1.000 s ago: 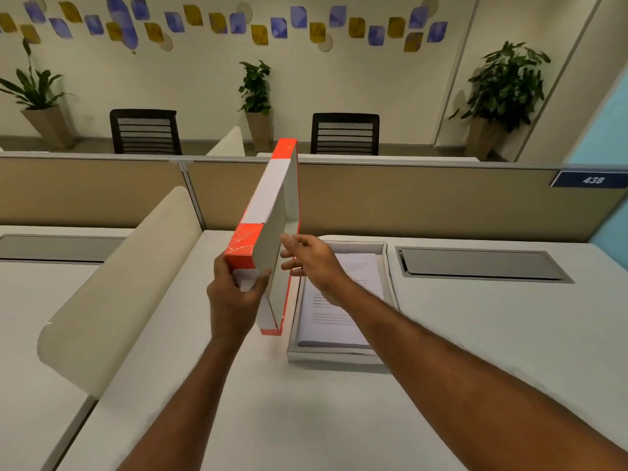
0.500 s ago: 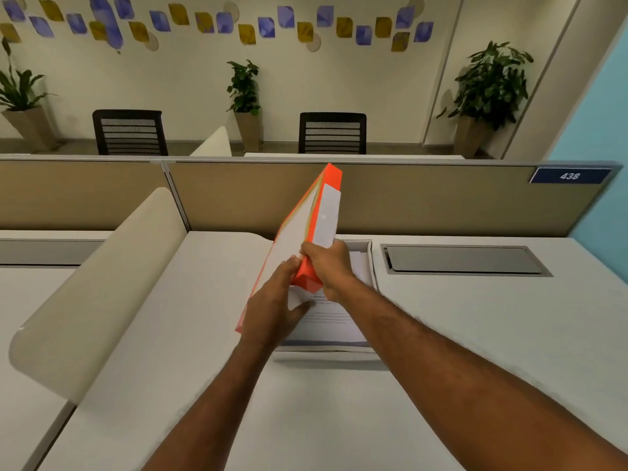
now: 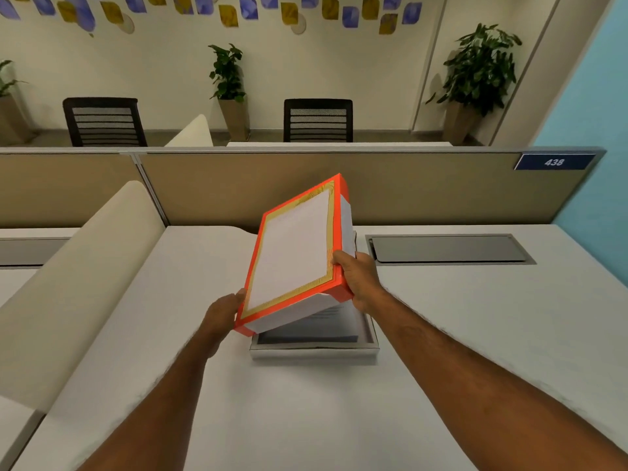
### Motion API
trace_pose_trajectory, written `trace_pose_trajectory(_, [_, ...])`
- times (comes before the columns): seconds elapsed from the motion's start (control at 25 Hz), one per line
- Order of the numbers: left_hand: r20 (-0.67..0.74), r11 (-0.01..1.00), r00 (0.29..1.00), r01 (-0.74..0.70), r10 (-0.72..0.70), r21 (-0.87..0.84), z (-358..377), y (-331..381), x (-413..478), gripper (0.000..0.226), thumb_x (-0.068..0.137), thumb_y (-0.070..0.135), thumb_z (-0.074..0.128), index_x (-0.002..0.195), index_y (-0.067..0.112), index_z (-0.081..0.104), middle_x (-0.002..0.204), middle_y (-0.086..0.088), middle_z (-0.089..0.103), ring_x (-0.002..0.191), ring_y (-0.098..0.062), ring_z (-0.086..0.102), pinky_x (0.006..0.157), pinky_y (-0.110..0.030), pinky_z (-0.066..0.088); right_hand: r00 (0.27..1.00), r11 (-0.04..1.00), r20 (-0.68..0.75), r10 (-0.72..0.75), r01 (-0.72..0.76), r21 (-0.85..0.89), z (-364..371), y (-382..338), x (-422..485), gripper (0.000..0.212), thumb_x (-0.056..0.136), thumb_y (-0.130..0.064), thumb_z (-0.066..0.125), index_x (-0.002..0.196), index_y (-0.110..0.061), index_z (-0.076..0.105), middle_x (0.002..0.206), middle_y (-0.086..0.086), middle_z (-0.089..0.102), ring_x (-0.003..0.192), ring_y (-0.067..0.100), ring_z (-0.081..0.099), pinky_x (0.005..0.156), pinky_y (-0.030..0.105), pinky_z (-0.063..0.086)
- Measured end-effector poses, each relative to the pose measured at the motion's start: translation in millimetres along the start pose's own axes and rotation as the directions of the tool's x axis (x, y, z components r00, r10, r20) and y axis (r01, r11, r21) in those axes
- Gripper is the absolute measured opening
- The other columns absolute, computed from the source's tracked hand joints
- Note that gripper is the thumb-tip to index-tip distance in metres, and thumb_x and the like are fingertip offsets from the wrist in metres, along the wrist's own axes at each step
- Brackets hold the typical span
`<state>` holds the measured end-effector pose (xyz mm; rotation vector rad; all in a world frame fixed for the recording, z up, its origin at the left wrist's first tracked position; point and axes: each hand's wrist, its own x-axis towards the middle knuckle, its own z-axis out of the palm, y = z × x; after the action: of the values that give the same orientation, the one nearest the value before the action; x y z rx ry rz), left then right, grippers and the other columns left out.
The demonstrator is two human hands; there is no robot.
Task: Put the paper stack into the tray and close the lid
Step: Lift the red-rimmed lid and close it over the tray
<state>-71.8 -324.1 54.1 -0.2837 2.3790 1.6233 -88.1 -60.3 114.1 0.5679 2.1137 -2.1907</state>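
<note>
An orange-edged lid with a white top hangs tilted over the white tray on the desk, its far end raised. My left hand grips the lid's near left corner. My right hand grips its near right edge. The paper stack lies inside the tray; only its near part shows under the lid.
A cream curved divider stands on the left side of the desk. A grey cable hatch is set into the desk at the right. A tan partition wall runs behind the tray.
The lid has turned from standing on edge left of the tray to lying top-up and tilted over the tray. Both hands shifted to its near corners.
</note>
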Motion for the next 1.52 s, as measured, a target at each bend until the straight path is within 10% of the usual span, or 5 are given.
trace_pose_trajectory(0.16, [-0.087, 0.998, 0.995, 0.044, -0.048, -0.046, 9, -11, 15, 0.035, 0.098, 0.036, 0.047, 0.109, 0.005, 0.061, 0.109, -0.014, 0.065, 0.095, -0.03, 0.065, 0.088, -0.05, 0.055, 0.999, 0.998, -0.035, 0.025, -0.027, -0.058, -20, 11, 12, 0.04, 0.093, -0.04, 0.057, 0.122, -0.013, 0.053, 0.113, 0.009, 0.069, 0.095, 0.027, 0.071, 0.076, 0.035, 0.059])
trace_pose_trajectory(0.52, [-0.066, 0.947, 0.998, -0.017, -0.004, -0.321, 24, -8, 34, 0.032, 0.096, 0.029, 0.052, 0.128, 0.029, 0.048, 0.113, 0.005, 0.061, 0.096, -0.025, 0.066, 0.066, -0.035, 0.058, 0.996, 0.988, -0.024, 0.082, -0.085, -0.129, -51, 36, 33, 0.025, 0.098, -0.035, 0.048, 0.117, -0.02, 0.053, 0.119, 0.008, 0.066, 0.102, 0.028, 0.067, 0.095, 0.044, 0.055])
trace_pose_trajectory(0.96, [-0.059, 0.981, 0.998, -0.028, 0.017, -0.19, 33, 2, 59, 0.049, 0.095, 0.031, 0.054, 0.141, 0.021, 0.039, 0.125, -0.001, 0.053, 0.1, -0.025, 0.061, 0.082, -0.041, 0.054, 0.988, 0.988, 0.032, 0.149, -0.147, -0.055, -65, 55, 51, 0.03, 0.1, -0.029, 0.043, 0.122, -0.016, 0.058, 0.099, 0.0, 0.069, 0.083, 0.017, 0.068, 0.066, 0.023, 0.053])
trace_pose_trajectory(1.52, [0.002, 0.986, 0.997, -0.076, 0.077, -0.147, 41, -52, 16, 0.058, 0.095, 0.022, 0.056, 0.146, 0.026, 0.03, 0.134, 0.003, 0.047, 0.107, -0.015, 0.058, 0.077, -0.024, 0.054, 0.991, 0.988, 0.063, 0.122, -0.115, -0.107, -72, 122, 28, 0.044, 0.098, -0.015, 0.051, 0.142, -0.019, 0.044, 0.115, -0.002, 0.064, 0.096, 0.022, 0.068, 0.073, 0.029, 0.061])
